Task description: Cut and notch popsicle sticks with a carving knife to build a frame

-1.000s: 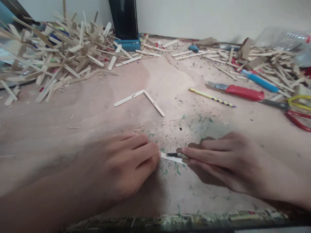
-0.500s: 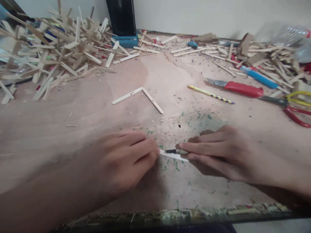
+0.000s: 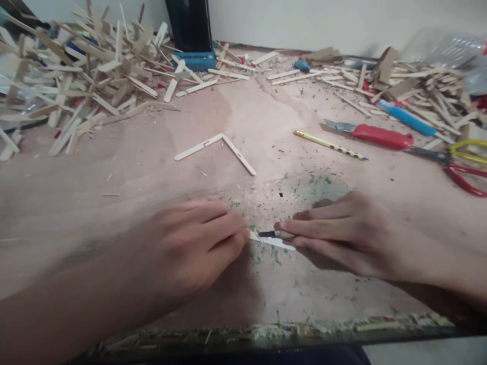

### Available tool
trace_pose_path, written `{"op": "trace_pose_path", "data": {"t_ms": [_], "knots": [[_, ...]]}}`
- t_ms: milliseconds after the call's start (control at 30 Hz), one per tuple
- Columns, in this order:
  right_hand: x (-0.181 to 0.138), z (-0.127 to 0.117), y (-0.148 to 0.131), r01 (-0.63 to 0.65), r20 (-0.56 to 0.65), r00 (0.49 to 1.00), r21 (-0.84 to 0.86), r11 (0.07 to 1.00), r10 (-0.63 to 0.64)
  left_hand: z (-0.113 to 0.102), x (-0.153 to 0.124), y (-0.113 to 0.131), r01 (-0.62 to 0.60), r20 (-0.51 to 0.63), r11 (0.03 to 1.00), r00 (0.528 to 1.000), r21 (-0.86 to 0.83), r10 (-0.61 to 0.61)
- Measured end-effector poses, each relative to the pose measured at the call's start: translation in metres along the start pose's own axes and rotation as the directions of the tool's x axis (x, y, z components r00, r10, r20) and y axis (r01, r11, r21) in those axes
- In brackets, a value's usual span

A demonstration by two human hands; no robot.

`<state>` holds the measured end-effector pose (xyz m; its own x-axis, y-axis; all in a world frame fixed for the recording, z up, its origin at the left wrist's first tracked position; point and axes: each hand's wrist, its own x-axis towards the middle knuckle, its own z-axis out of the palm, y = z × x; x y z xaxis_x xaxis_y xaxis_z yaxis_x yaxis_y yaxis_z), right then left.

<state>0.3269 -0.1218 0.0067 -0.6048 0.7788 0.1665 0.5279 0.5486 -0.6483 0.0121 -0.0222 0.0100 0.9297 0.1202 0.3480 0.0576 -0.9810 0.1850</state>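
Note:
My left hand (image 3: 194, 248) presses its fingertips on one end of a thin wooden stick (image 3: 274, 242) that lies flat on the board near the front edge. My right hand (image 3: 342, 238) grips a small craft knife (image 3: 271, 234); its dark blade tip rests on the stick just right of my left fingertips. Most of the knife's handle is hidden inside the fist. Green flecks and shavings lie around the stick.
Two sticks joined in an L (image 3: 216, 149) lie mid-board. Behind them are a yellow pencil (image 3: 329, 145), a red utility knife (image 3: 373, 135), a blue cutter (image 3: 407, 118) and red-and-yellow scissors (image 3: 462, 170). Heaps of sticks (image 3: 76, 76) fill the back left and back right (image 3: 411, 86). A dark stand (image 3: 190, 35) rises at the back.
Both hands stay on the stick and knife. The knife tip has shifted slightly left along the stick, and the view has drifted a little.

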Motion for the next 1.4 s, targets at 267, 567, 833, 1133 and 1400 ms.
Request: {"op": "trace_pose_path", "data": {"t_ms": [267, 567, 833, 1133, 1400], "knots": [[0.000, 0.001, 0.003, 0.075, -0.024, 0.997, -0.102, 0.992, -0.078, 0.011, -0.003, -0.001, 0.012, -0.062, 1.000, 0.998, -0.023, -0.013], [0.004, -0.008, -0.005, 0.001, 0.026, 1.000, -0.006, 1.000, 0.000, 0.010, -0.003, 0.000, 0.004, -0.044, 0.999, 0.999, -0.042, -0.006], [0.003, -0.005, -0.002, 0.050, -0.015, 0.999, -0.082, 0.995, -0.052, -0.004, 0.002, 0.000, 0.004, 0.035, 1.000, 0.999, 0.003, -0.005], [0.002, -0.002, -0.001, 0.021, -0.010, 1.000, -0.103, 0.994, -0.022, -0.009, 0.004, 0.000, -0.007, 0.068, 0.999, 0.998, 0.037, 0.005], [0.004, -0.002, -0.002, -0.024, -0.008, 1.000, 0.004, 1.000, 0.024, -0.011, 0.008, 0.003, 0.003, 0.048, 1.000, 0.999, 0.025, -0.004]]}}
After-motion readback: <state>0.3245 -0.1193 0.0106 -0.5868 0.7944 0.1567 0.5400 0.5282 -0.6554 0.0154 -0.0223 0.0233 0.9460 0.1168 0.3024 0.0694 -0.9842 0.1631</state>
